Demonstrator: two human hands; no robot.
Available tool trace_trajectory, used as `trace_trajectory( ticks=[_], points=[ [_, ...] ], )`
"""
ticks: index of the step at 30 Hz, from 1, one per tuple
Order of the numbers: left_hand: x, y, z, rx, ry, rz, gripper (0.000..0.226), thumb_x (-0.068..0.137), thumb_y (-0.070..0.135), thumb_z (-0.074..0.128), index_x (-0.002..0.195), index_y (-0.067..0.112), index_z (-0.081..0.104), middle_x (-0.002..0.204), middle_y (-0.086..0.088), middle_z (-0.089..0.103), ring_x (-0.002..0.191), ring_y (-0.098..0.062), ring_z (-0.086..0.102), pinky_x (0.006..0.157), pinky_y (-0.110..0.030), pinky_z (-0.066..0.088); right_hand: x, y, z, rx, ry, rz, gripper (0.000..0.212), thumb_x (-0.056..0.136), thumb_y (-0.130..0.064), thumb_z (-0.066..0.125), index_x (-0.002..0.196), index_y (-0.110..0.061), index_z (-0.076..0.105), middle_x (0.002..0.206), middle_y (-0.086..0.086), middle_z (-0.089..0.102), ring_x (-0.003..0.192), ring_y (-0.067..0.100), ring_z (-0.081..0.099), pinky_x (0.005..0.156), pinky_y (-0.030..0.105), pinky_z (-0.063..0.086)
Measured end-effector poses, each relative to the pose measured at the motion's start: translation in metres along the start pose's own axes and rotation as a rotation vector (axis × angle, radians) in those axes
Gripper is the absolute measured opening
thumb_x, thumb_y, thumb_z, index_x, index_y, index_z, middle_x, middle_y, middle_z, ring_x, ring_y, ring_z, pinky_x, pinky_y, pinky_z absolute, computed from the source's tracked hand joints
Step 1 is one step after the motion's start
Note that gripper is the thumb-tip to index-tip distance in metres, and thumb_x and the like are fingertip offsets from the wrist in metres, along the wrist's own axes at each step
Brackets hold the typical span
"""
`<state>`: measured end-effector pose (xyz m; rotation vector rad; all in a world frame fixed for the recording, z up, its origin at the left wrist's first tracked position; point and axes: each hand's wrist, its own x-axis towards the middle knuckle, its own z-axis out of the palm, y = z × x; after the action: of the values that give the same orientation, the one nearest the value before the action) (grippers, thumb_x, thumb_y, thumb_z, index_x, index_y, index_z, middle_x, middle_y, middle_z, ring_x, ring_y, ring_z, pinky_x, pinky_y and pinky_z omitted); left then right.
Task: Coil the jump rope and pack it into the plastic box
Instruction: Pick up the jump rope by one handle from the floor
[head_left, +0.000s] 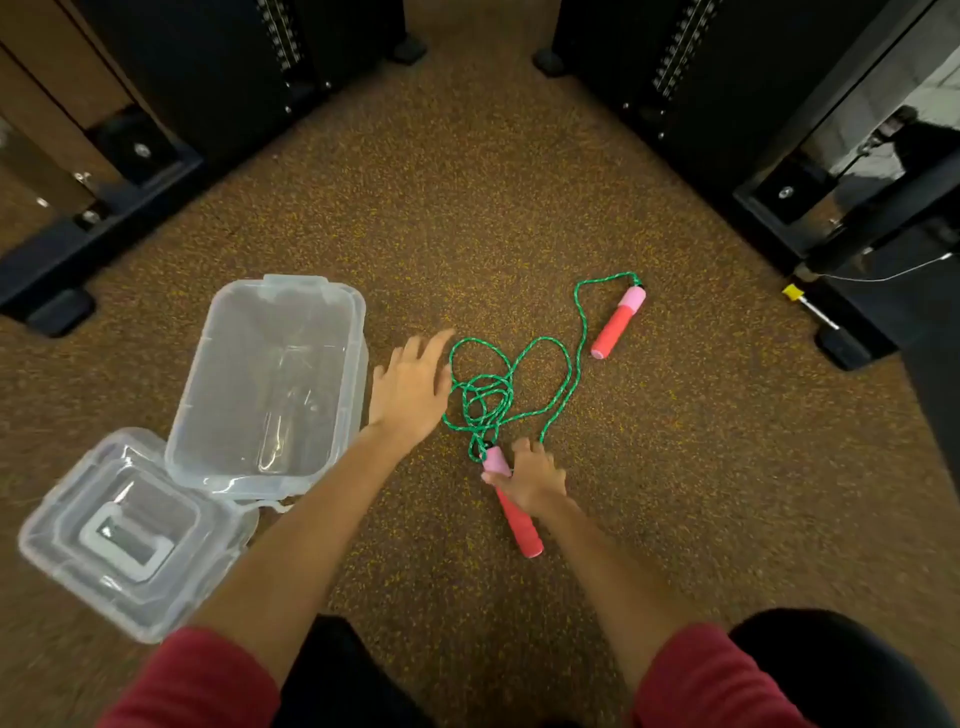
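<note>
Jump rope (511, 384) lies tangled on the floor, right of the open plastic box (270, 384).
Right hand (532, 480) grips the near handle (511, 506); left hand (410, 387), fingers spread, beside the cord.

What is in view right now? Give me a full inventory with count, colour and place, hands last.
jump rope: 1, green cord, loosely tangled on the floor right of the box
near handle: 1, red with pink end, under the right hand
far handle: 1, red with pink end, lying on the floor farther right
plastic box: 1, clear, open with nothing inside, left of the rope
lid: 1, clear, on the floor at the box's near-left corner
floor: brown, speckled
machine frames: black, at both sides at the back
left hand: fingers spread, between box and rope
right hand: on the near handle
</note>
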<state>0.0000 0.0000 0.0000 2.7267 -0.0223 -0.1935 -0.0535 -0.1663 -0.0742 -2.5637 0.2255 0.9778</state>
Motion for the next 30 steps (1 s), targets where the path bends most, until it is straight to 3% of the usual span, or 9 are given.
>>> trace_trajectory(
  ticks=[5, 11, 15, 17, 20, 23, 25, 27, 30],
  points=[
    [-0.007, -0.006, 0.010, -0.029, 0.013, -0.032, 0.047, 0.098, 0.027, 0.039, 0.144, 0.028, 0.030, 0.132, -0.009, 0.048, 0.121, -0.030, 0.046, 0.095, -0.049, 0.042, -0.002, 0.002, 0.031, 0.071, -0.022, 0.118, 0.077, 0.085, -0.037, 0.067, 0.141, -0.004, 0.025, 0.143, 0.015, 0.038, 0.134, 0.033, 0.038, 0.105, 0.049, 0.036],
    [-0.011, -0.013, 0.014, -0.097, 0.022, -0.055, 0.045, 0.099, 0.030, 0.038, 0.143, 0.024, 0.034, 0.131, -0.010, 0.049, 0.118, -0.030, 0.049, 0.095, -0.049, 0.043, -0.001, 0.006, 0.038, 0.194, 0.076, 0.099, 0.043, 0.087, -0.018, 0.063, 0.121, -0.002, 0.041, 0.125, 0.018, 0.054, 0.117, 0.036, 0.055, 0.094, 0.043, 0.047],
    [-0.011, -0.015, 0.012, -0.208, 0.041, -0.125, 0.041, 0.099, 0.033, 0.038, 0.136, 0.017, 0.044, 0.121, -0.016, 0.056, 0.111, -0.033, 0.054, 0.093, -0.050, 0.045, -0.003, -0.011, 0.007, 0.398, 0.122, 0.094, 0.040, 0.083, -0.015, 0.066, 0.114, 0.004, 0.048, 0.116, 0.022, 0.061, 0.106, 0.035, 0.061, 0.082, 0.036, 0.047],
    [-0.010, -0.011, 0.008, -0.279, 0.044, -0.175, 0.039, 0.099, 0.038, 0.038, 0.122, 0.012, 0.055, 0.108, -0.016, 0.062, 0.104, -0.034, 0.058, 0.089, -0.047, 0.048, -0.004, -0.025, -0.016, 0.466, 0.157, 0.055, 0.040, 0.083, -0.017, 0.067, 0.113, 0.004, 0.051, 0.114, 0.021, 0.063, 0.105, 0.032, 0.062, 0.080, 0.034, 0.047],
    [-0.009, -0.004, -0.005, -0.379, 0.009, -0.277, 0.050, 0.098, 0.048, 0.034, 0.085, 0.007, 0.060, 0.088, -0.017, 0.067, 0.091, -0.035, 0.062, 0.082, -0.040, 0.048, -0.014, -0.052, -0.050, 0.589, 0.196, -0.045, 0.037, 0.082, -0.020, 0.067, 0.111, 0.000, 0.054, 0.110, 0.018, 0.064, 0.100, 0.030, 0.062, 0.083, 0.035, 0.048],
    [-0.009, 0.003, -0.016, -0.513, -0.060, -0.360, 0.079, 0.088, 0.069, 0.028, 0.072, 0.003, 0.066, 0.078, -0.017, 0.070, 0.083, -0.032, 0.066, 0.087, -0.043, 0.050, -0.030, -0.077, -0.074, 0.712, 0.190, -0.152, 0.026, 0.081, -0.019, 0.066, 0.102, -0.010, 0.053, 0.105, 0.015, 0.065, 0.096, 0.030, 0.064, 0.082, 0.040, 0.051],
    [-0.008, 0.011, -0.025, -0.676, -0.052, -0.414, 0.081, 0.081, 0.078, 0.028, 0.060, 0.009, 0.065, 0.067, -0.012, 0.068, 0.075, -0.028, 0.066, 0.086, -0.043, 0.052, -0.042, -0.090, -0.084, 0.766, 0.172, -0.223, 0.024, 0.080, -0.019, 0.067, 0.099, -0.014, 0.052, 0.101, 0.014, 0.067, 0.096, 0.030, 0.065, 0.082, 0.044, 0.052],
    [-0.004, 0.020, -0.037, -0.787, -0.024, -0.461, 0.073, 0.083, 0.076, 0.031, 0.056, 0.014, 0.060, 0.063, -0.008, 0.063, 0.067, -0.024, 0.062, 0.076, -0.037, 0.052, -0.053, -0.097, -0.088, 0.784, 0.155, -0.282, 0.024, 0.079, -0.021, 0.069, 0.096, -0.015, 0.053, 0.092, 0.009, 0.067, 0.090, 0.027, 0.066, 0.080, 0.044, 0.053],
    [0.005, 0.025, -0.050, -1.019, -0.050, -0.457, 0.073, 0.080, 0.075, 0.040, 0.073, 0.009, 0.072, 0.075, -0.009, 0.072, 0.071, -0.022, 0.068, 0.074, -0.034, 0.055, -0.070, -0.100, -0.092, 0.783, 0.130, -0.384, 0.022, 0.080, -0.022, 0.072, 0.086, -0.024, 0.051, 0.079, -0.006, 0.058, 0.078, 0.014, 0.058, 0.075, 0.036, 0.049]
  ],
)
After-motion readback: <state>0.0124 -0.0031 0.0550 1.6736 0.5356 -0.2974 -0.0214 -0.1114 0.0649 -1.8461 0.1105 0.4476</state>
